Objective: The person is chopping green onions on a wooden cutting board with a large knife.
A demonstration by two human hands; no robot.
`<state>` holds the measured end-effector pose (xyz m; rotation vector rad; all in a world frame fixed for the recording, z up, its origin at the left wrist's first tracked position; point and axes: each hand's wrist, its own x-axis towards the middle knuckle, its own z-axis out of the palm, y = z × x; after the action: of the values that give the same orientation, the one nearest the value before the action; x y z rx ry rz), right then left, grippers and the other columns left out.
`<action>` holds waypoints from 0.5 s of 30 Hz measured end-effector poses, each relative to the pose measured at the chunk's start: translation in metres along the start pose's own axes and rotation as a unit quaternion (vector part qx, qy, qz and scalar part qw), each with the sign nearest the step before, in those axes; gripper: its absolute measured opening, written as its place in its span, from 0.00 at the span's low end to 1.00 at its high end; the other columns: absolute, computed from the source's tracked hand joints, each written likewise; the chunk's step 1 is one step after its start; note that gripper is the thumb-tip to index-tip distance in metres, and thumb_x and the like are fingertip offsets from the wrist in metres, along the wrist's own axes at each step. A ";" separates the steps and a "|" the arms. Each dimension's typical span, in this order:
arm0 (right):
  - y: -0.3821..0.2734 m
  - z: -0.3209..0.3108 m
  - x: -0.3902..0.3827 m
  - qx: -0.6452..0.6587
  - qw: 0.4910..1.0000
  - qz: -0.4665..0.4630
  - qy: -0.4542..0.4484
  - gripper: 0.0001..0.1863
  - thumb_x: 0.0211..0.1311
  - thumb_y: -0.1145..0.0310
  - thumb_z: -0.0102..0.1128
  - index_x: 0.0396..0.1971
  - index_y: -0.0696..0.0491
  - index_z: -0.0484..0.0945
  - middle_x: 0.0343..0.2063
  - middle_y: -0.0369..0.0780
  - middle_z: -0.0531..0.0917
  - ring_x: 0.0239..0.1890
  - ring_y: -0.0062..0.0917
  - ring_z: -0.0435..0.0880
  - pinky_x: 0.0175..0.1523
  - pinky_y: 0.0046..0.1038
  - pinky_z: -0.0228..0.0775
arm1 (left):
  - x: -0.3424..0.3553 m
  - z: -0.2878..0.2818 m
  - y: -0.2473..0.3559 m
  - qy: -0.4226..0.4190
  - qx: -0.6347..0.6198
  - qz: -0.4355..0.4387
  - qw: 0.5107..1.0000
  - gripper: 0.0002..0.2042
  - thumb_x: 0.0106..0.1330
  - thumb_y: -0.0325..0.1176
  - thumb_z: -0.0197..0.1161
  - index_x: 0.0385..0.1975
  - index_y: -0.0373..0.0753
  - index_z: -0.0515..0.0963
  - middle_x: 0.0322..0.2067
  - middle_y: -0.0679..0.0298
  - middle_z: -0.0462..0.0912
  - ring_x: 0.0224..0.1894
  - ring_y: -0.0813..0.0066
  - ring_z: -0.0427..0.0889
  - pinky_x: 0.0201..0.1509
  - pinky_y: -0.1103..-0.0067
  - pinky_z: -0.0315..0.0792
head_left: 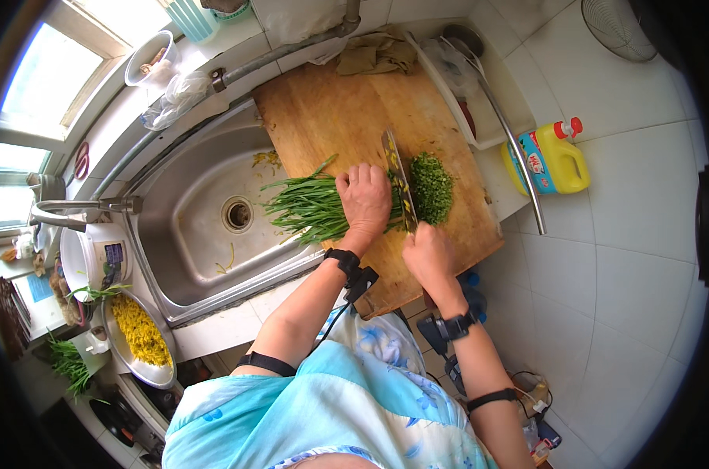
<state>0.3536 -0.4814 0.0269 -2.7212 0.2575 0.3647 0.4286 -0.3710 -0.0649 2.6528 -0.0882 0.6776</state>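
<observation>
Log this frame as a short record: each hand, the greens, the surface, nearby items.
Left hand: curled over long green stalks, holding them down
Right hand: gripping a knife
Chopped greens: piled just right of the blade
Surface: wooden board, partly over a steel sink
Nearby: yellow jug with red cap; bowl of yellow pieces

The stalks [307,205] are green, the board [323,102] brown, the clothing [292,410] blue-flowered.
</observation>
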 end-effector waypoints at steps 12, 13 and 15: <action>0.005 0.001 -0.025 0.075 0.985 -0.078 0.137 0.08 0.55 0.69 0.60 0.22 0.57 0.77 0.17 0.52 0.80 0.23 0.49 0.81 0.29 0.47 0.73 | 0.003 0.003 -0.004 0.016 0.002 -0.007 1.000 0.06 0.56 0.31 0.62 0.26 0.42 0.71 0.29 0.61 0.74 0.39 0.61 0.75 0.49 0.65 0.65; 0.008 0.000 -0.029 0.072 0.985 -0.076 0.136 0.08 0.55 0.69 0.60 0.22 0.57 0.77 0.17 0.52 0.80 0.23 0.49 0.81 0.29 0.47 0.73 | 0.003 0.002 -0.002 0.014 -0.001 -0.008 1.000 0.06 0.56 0.31 0.62 0.26 0.42 0.71 0.29 0.61 0.74 0.39 0.61 0.75 0.49 0.65 0.65; 0.014 -0.002 -0.036 0.045 0.994 -0.054 0.085 0.08 0.54 0.69 0.61 0.21 0.57 0.77 0.17 0.52 0.80 0.23 0.50 0.81 0.29 0.47 0.72 | 0.003 0.000 -0.001 0.004 -0.008 -0.005 1.000 0.06 0.56 0.31 0.63 0.26 0.42 0.71 0.29 0.61 0.74 0.39 0.62 0.75 0.49 0.65 0.66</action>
<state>0.3165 -0.4903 0.0340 -2.6665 0.1666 0.0892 0.4316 -0.3701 -0.0634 2.6344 -0.0767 0.6801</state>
